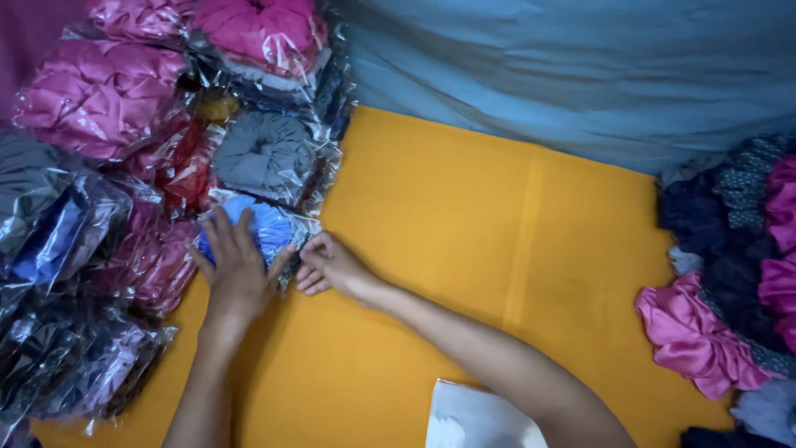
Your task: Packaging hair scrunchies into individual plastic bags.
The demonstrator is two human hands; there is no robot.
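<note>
Head view, left of centre: the left hand (pixel 236 265) lies flat, fingers spread wide, on a blue scrunchie in a clear bag (pixel 261 228). The right hand (pixel 326 264) pinches that bag's lower right edge with curled fingers. Both work on an orange cloth (pixel 464 249). Crowding the upper left is a heap of bagged scrunchies (pixel 124 124), pink, grey and red. Loose scrunchies (pixel 730 274) pile at the right edge. A white bag (pixel 473 419) sits at the bottom, partly under the right forearm.
</note>
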